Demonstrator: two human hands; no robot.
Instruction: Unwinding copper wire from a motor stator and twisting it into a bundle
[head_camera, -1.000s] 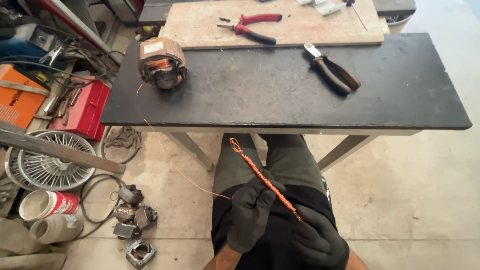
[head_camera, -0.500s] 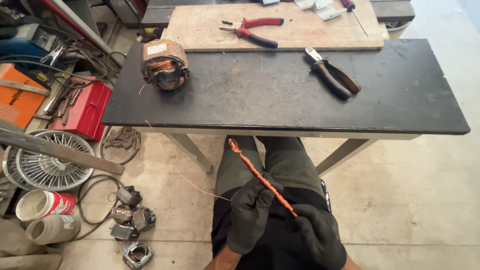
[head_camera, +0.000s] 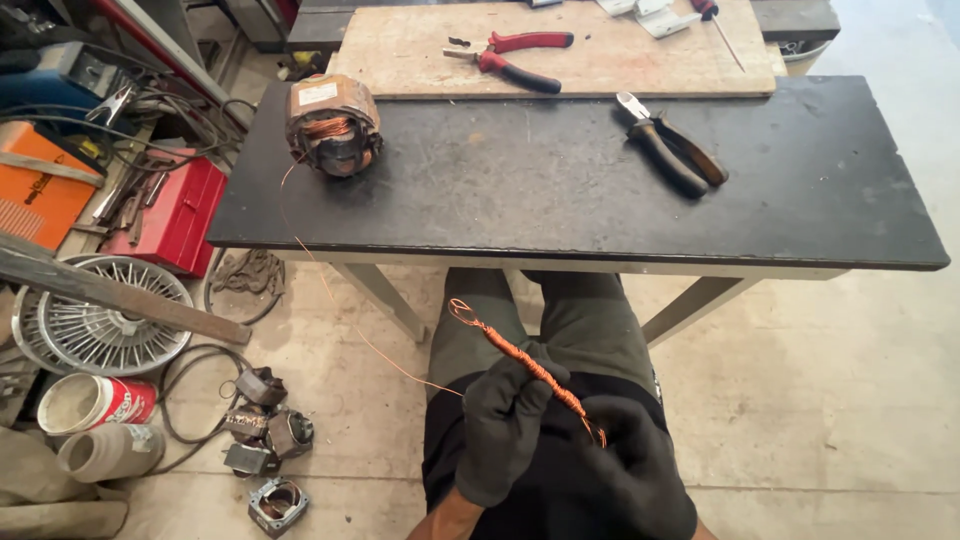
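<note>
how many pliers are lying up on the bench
2. The red-handled pliers lie on the wooden board at the back; the dark-handled pliers lie on the black tabletop toward the right. Others may lie beyond the frame's top edge.

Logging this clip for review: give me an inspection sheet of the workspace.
Surface: dark bench top, wooden board behind.
Job's things: twisted copper wire bundle; thin strand runs to motor stator.
Clutter: black-handled pliers, red-handled pliers.
Hands: gloved left hand and right hand grip the bundle.
Cables: black leads on the floor.
Surroundings: fan guard, red toolbox, small stators.
</note>
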